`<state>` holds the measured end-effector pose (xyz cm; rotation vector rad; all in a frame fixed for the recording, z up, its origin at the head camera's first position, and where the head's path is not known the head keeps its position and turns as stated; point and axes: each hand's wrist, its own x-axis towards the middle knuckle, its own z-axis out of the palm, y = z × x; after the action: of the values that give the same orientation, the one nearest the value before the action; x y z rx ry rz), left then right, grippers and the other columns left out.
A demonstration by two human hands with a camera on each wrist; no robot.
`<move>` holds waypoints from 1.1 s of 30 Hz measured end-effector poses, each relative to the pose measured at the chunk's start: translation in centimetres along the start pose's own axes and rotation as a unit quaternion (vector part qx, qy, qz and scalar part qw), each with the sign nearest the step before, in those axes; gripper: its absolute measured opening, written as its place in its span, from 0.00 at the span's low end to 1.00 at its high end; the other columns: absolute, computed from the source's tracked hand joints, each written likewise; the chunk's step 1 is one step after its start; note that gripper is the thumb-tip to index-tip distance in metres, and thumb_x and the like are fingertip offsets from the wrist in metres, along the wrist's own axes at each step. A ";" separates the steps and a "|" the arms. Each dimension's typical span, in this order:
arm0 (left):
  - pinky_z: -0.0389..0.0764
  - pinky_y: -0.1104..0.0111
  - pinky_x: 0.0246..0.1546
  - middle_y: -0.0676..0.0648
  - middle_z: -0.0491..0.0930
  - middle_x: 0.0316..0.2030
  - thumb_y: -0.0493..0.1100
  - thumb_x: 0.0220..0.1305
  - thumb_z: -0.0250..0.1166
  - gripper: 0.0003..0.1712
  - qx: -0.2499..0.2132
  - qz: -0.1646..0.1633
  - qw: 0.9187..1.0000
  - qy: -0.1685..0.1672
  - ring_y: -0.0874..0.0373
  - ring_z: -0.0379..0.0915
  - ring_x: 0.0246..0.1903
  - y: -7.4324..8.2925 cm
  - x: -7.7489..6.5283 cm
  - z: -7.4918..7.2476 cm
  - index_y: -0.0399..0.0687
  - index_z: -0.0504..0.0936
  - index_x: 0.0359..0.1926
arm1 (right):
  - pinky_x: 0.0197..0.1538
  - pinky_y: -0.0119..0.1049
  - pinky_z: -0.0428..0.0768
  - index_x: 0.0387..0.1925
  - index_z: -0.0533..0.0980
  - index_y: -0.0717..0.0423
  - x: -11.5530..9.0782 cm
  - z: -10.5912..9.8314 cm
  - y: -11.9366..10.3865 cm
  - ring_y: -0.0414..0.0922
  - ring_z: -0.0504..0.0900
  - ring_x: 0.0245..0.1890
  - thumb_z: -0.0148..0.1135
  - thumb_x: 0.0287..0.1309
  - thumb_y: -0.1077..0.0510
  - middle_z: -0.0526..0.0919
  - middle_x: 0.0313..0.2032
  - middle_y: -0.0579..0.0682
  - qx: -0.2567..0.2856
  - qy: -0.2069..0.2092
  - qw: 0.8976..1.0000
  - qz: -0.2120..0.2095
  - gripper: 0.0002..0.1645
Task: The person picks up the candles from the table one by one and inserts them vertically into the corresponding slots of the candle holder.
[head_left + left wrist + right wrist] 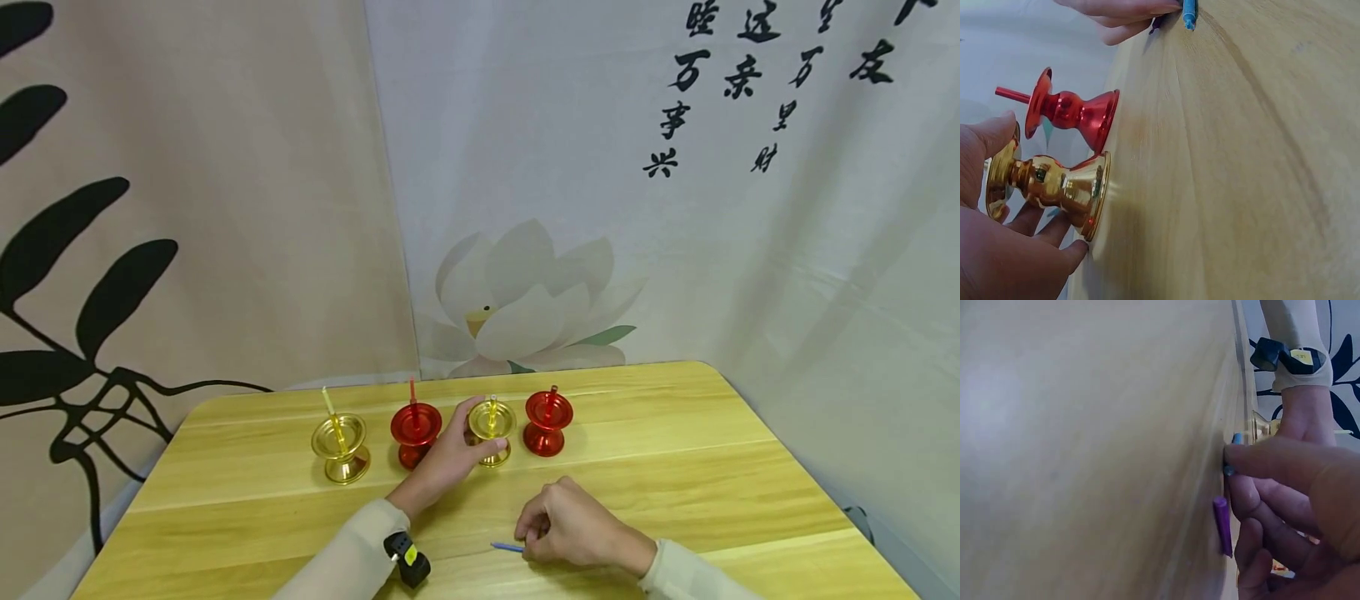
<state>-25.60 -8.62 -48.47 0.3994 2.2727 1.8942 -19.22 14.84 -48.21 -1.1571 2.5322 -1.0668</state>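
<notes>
My left hand [450, 457] grips a shiny gold candle holder [1050, 181] standing on the table, thumb at its dish and the other fingers round its far side. Lower down in the head view, my right hand [573, 525] pinches a thin blue candle [507, 547] between thumb and forefinger, low over the tabletop. In the right wrist view a purple candle [1223, 525] lies beside the curled fingers of that hand. A red candle holder [546, 423] stands just right of the gripped one, with a short red stick upright in it.
Left of my left hand stand another red holder [415, 423] with a red candle and a gold holder [347, 467] with a leaning yellow candle. The wooden table [712, 467] ends at a printed curtain [750, 275] behind.
</notes>
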 end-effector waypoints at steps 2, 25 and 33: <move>0.72 0.43 0.71 0.36 0.74 0.72 0.43 0.76 0.74 0.48 -0.001 0.001 1.000 0.000 0.39 0.72 0.71 0.0 0.0 0.0 0.42 0.55 0.85 | 0.29 0.25 0.83 0.30 0.90 0.51 0.1 0.0 -0.1 0.20 0.79 0.26 0.80 0.50 0.72 0.85 0.25 0.27 0.000 -0.005 1.000 0.004 0.13; 0.77 0.48 0.66 0.34 0.76 0.69 0.41 0.78 0.72 0.47 -0.006 0.022 1.000 0.001 0.38 0.75 0.67 -0.2 -0.2 -0.1 0.38 0.54 0.84 | 0.34 0.30 0.82 0.28 0.86 0.49 4.1 -2.7 0.0 0.35 0.81 0.29 0.70 0.49 0.70 0.84 0.28 0.35 0.007 0.128 0.992 -0.001 0.12; 0.68 0.41 0.74 0.31 0.67 0.77 0.41 0.79 0.70 0.47 -0.006 0.017 1.000 0.002 0.34 0.65 0.76 -0.5 -0.2 -0.1 0.39 0.51 0.85 | 0.35 0.31 0.84 0.30 0.88 0.55 6.1 -3.4 -0.2 0.36 0.82 0.30 0.73 0.54 0.70 0.87 0.29 0.39 0.037 0.181 0.983 0.007 0.07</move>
<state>-25.45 -8.83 -48.96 0.4350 2.2685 1.9256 -24.69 12.31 -44.74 -1.0009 2.7284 -1.4713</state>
